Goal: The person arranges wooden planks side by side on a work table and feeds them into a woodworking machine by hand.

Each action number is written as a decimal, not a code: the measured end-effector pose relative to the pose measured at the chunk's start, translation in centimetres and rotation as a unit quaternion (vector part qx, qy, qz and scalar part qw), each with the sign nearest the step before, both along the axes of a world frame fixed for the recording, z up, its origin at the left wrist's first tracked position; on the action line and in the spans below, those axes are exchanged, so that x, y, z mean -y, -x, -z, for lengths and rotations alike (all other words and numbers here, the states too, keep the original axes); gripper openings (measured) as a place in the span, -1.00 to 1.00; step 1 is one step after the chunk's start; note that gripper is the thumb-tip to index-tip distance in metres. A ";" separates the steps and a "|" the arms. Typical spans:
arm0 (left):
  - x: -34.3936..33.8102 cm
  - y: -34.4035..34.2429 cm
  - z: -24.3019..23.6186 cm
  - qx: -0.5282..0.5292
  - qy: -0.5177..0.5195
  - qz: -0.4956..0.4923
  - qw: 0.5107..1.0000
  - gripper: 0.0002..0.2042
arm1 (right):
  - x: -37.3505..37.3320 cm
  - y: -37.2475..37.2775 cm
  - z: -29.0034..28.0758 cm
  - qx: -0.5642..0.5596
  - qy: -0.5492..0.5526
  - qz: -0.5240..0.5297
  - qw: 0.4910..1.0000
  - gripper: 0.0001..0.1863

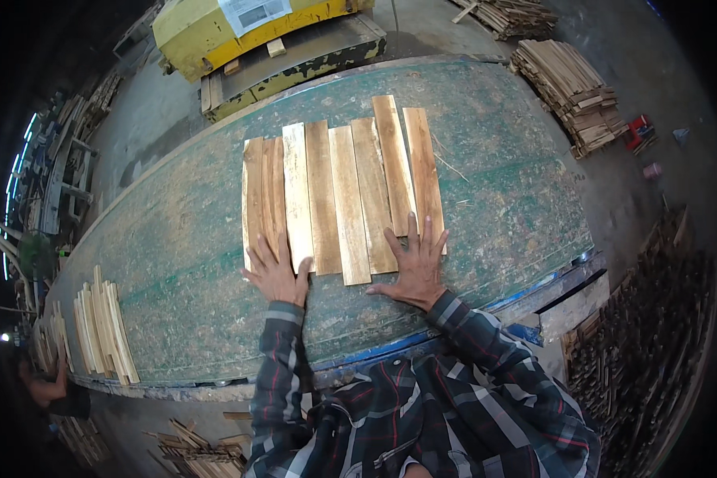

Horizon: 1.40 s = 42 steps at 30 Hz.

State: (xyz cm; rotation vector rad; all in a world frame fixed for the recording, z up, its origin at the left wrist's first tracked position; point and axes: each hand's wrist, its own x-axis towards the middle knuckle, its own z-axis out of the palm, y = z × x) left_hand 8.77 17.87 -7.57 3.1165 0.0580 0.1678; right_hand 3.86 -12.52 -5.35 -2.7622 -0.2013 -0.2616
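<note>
We press our left hand [275, 273] and right hand [414, 267] flat — fingers spread, gripping nothing — on the near ends of the wooden slats [338, 191].

Person seen from above, as I view it: long-sleeved plaid shirt [422, 414] in dark navy with grey-white bands and thin red lines (cuffs apparently buttoned); left hand [277, 275] and right hand [414, 267] bare, ungloved.

Worn green workbench [175, 255], row of wooden slats [338, 195], smaller slat bundle [103, 331], perhaps sawdust
</note>
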 end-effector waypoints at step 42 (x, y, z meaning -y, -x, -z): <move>3.3 -0.5 -0.3 -0.023 -0.020 0.007 1.000 0.28 | 4.2 -8.2 0.8 0.021 0.004 -0.075 0.997 0.33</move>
